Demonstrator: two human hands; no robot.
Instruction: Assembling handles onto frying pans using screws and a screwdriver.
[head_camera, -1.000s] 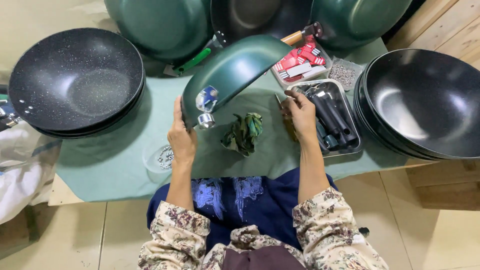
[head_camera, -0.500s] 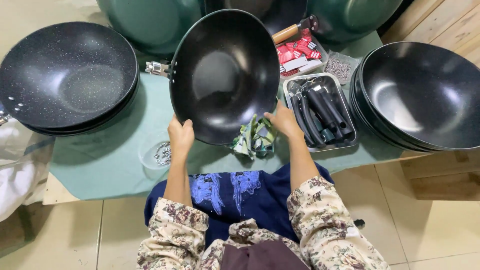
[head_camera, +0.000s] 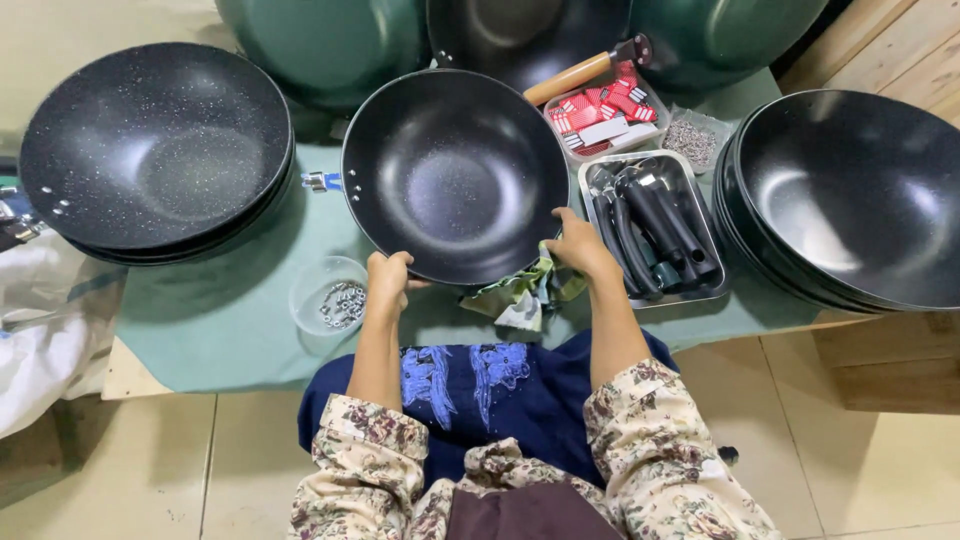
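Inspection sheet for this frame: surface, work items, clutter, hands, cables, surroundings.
Surface: green mat over a low table.
Work items: black wok, cavity up; camouflage cloth at its near rim.
Clutter: tray of black handles, bowl of small metal parts, wok stacks left and right.
Hands: left hand and right hand grip the wok's near rim.
Cables: nothing seen.
Surroundings: tiled floor.
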